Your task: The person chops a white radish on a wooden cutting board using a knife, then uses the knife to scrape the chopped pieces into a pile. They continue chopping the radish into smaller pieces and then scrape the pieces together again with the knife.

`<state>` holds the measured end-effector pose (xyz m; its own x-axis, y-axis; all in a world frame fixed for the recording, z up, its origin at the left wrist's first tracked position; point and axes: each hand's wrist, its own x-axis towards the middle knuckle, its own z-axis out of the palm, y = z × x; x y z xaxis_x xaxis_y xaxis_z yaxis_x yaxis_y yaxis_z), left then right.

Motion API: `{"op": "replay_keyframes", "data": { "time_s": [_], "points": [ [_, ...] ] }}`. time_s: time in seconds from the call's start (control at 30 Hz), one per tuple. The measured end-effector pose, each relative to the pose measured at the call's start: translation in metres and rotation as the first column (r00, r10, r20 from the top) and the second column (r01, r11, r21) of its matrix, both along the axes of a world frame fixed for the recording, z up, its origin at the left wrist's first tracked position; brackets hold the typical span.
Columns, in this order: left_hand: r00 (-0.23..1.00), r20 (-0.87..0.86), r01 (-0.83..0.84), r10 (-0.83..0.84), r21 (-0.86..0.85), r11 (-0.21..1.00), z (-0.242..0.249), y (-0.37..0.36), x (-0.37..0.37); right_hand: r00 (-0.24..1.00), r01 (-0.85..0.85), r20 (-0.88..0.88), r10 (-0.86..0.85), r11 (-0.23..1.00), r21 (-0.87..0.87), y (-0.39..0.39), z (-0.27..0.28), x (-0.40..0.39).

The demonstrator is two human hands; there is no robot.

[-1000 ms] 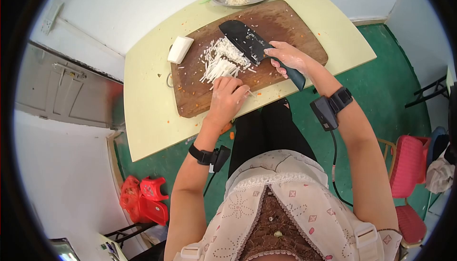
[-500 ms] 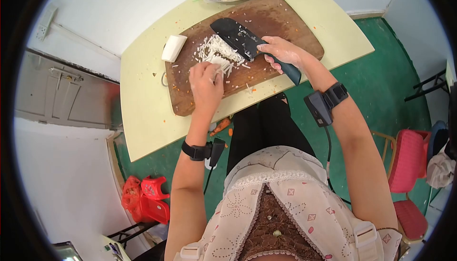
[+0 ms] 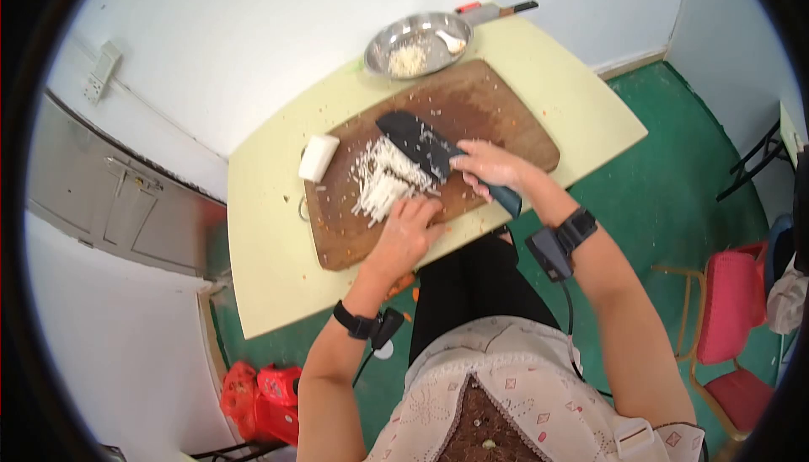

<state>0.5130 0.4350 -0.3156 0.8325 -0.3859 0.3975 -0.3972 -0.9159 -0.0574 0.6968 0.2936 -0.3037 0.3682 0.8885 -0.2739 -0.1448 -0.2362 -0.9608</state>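
A wooden cutting board (image 3: 514, 120) lies on the pale yellow table. My right hand (image 3: 490, 167) is closed round the handle of a black cleaver (image 3: 413, 137), whose blade lies tilted beside a heap of white shreds (image 3: 383, 179). Bits of white stick to the blade. My left hand (image 3: 408, 230) rests at the near edge of the heap with its fingers curved and close together; what is under the fingertips is hidden. A thick white chunk (image 3: 318, 158) sits at the board's left edge.
Behind the board stands a metal bowl (image 3: 383, 39) with pale chopped bits and a white spoon (image 3: 452, 41). Another knife (image 3: 497, 13) lies beyond it. Orange scraps are on the floor by my legs. Red stools are lower left, a pink chair (image 3: 729, 306) right.
The view has tilted up, so the table sits lower. My left hand has shifted right along the near side of the heap, uncovering long white strips. The cleaver stays in my right hand.
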Motion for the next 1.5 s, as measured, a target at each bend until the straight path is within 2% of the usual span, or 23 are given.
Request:
{"op": "replay_keyframes", "data": {
  "time_s": [0.2,0.3,0.53,0.63,0.73,0.83,0.9,1.03,1.13,1.27,1.5],
  "points": [
    [1.000,-0.008,0.010,-0.011,-0.045,0.999,-0.007,-0.005,-0.001,1.000,-0.002,0.001,0.002,0.999,-0.033,-0.002,0.006,0.001],
    [0.997,-0.001,-0.080,0.080,-0.104,0.991,-0.007,-0.012,-0.002,1.000,-0.004,0.004,0.004,0.999,-0.043,-0.001,0.005,-0.001],
    [0.997,-0.007,-0.079,0.079,0.018,0.997,-0.006,-0.015,-0.002,1.000,0.004,0.027,-0.004,0.999,-0.032,0.000,-0.001,0.000],
    [0.979,0.110,-0.166,0.171,-0.056,0.985,0.009,-0.008,-0.005,1.000,0.003,0.029,-0.002,0.999,-0.046,0.000,0.003,0.000],
    [0.901,0.212,-0.377,0.379,-0.052,0.925,0.026,0.022,-0.001,0.999,0.002,0.040,0.000,0.998,-0.061,-0.001,0.005,-0.001],
    [0.894,0.161,-0.403,0.419,-0.121,0.907,0.015,0.039,-0.002,0.999,0.013,0.053,-0.010,0.998,-0.055,0.000,0.004,-0.001],
    [0.874,0.189,-0.422,0.447,-0.158,0.893,0.002,0.037,0.000,0.996,0.022,0.088,-0.018,0.998,-0.051,-0.002,0.005,-0.003],
    [0.844,0.207,-0.442,0.495,-0.254,0.860,-0.003,0.027,0.002,0.995,0.096,-0.041,-0.094,0.995,0.040,-0.005,-0.001,-0.002],
    [0.842,0.173,-0.408,0.511,-0.414,0.814,-0.002,0.020,0.016,0.977,0.174,-0.142,-0.158,0.979,0.107,-0.007,0.001,-0.004],
    [0.884,0.136,-0.414,0.447,-0.215,0.885,0.007,-0.001,0.029,0.970,0.203,-0.159,-0.182,0.971,0.127,-0.008,0.000,-0.005],
    [0.883,0.067,-0.443,0.465,-0.207,0.872,-0.006,0.009,0.041,0.978,0.178,-0.128,-0.162,0.976,0.127,-0.009,-0.001,-0.005]
  ]
}}
